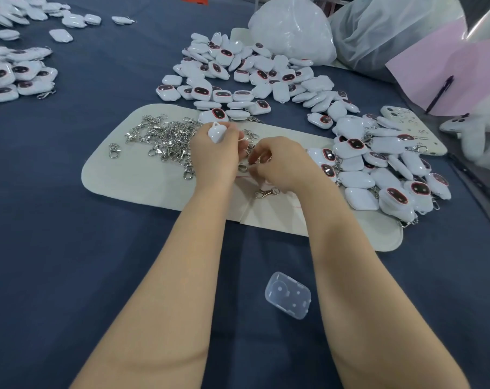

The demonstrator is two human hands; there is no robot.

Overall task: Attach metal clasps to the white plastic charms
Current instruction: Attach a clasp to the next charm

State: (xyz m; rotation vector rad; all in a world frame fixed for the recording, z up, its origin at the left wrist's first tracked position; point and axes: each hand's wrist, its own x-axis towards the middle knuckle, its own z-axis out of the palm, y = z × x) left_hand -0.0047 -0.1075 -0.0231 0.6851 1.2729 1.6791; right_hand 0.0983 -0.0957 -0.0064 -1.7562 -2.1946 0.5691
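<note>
Mid-frame, the left hand (pixel 214 155) curls round a charm (pixel 217 134), likely light, slick and rigid; best held by its body, loop free. The right hand (pixel 283 167) pinches a clasp (pixel 262 158) in its fingers.

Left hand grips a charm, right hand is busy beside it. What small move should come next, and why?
Probably bring the clasp's ring up to the charm's loop and thread it on. The left hand grips a white charm whose loop points up and is bare; the right hand pinches a metal clasp, mostly hidden by its fingers, just beside it.
</note>
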